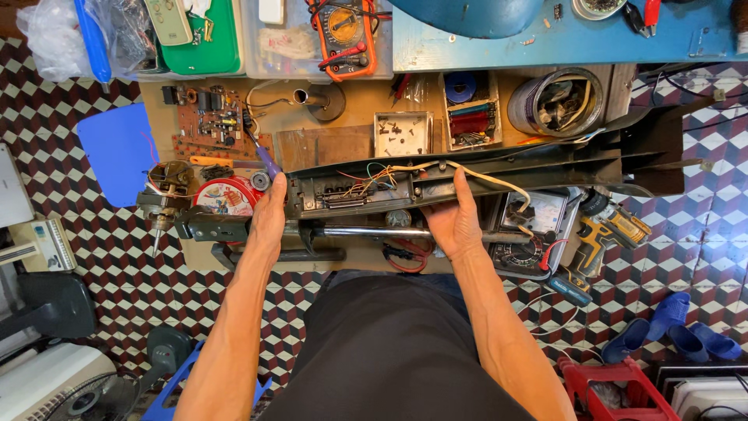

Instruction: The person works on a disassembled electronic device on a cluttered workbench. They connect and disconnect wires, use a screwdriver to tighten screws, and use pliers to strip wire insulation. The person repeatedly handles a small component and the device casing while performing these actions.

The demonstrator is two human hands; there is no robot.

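Note:
A long dark plastic housing point(499, 168) lies across the wooden work board, its open side up, with coloured wires point(374, 178) and a cream cable point(499, 181) inside. My left hand point(269, 218) grips its left end. My right hand point(452, 222) holds its near edge at the middle, thumb reaching up over the rim. A chrome tube point(366, 231) runs under the housing between my hands.
A circuit board point(210, 121), purple-handled screwdriver point(265, 156), small tray of screws point(403, 134), orange multimeter point(345, 35), analogue meter point(538, 226), yellow cordless drill point(600, 234), round red tin point(226, 195) and small motor point(164, 191) surround the work. Blue sandals point(670, 327) lie on the patterned floor.

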